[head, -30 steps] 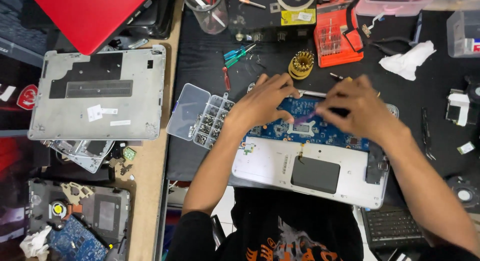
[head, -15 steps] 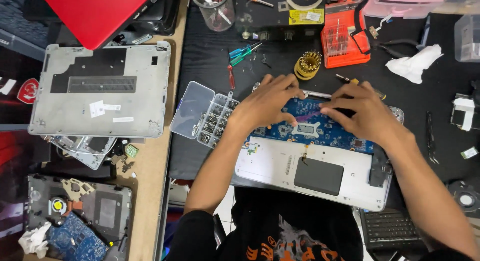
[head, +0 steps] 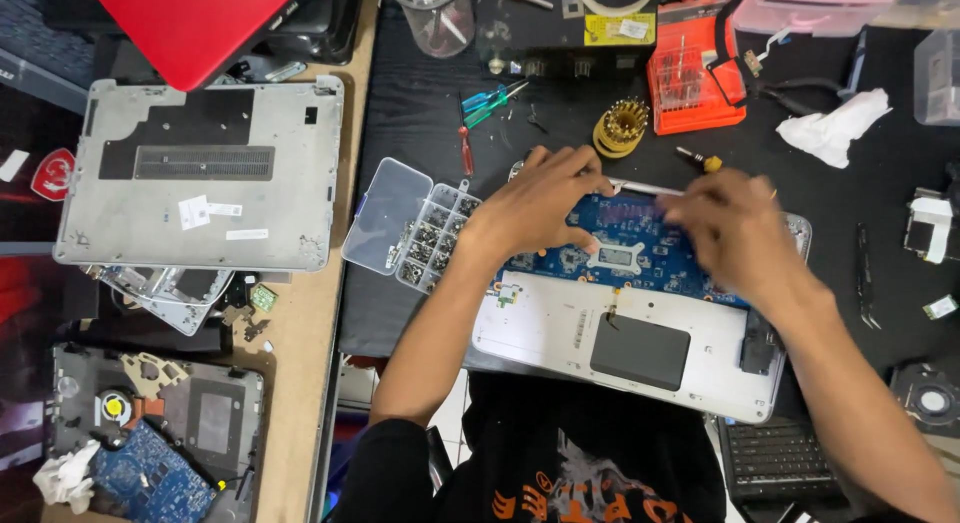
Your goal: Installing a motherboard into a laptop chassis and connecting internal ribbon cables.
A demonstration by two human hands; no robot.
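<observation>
Grey cover (head: pixel 200 173) lay upper left; screw box (head: pixel 415 228) beside it. Left hand (head: pixel 535 205) pressed flat, fingers spread, on blue circuit board (head: pixel 640 253), centre frame. Right hand (head: pixel 735 233) blurred, grip unclear. Board probably light, stiff, fragile: hold by edges.

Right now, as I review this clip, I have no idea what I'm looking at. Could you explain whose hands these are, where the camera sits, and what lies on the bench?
There is no machine here: a person works with bare hands, filmed by a camera on their head looking down. Both hands rest on an opened silver laptop base lying on a black mat. The left hand and the right hand touch its blue circuit board; the right hand is blurred, so whether it holds anything cannot be told. Left of the laptop is a clear screw box. Behind lie small screwdrivers, a brass wire coil and an orange bit case. A grey laptop cover sits far left.
</observation>
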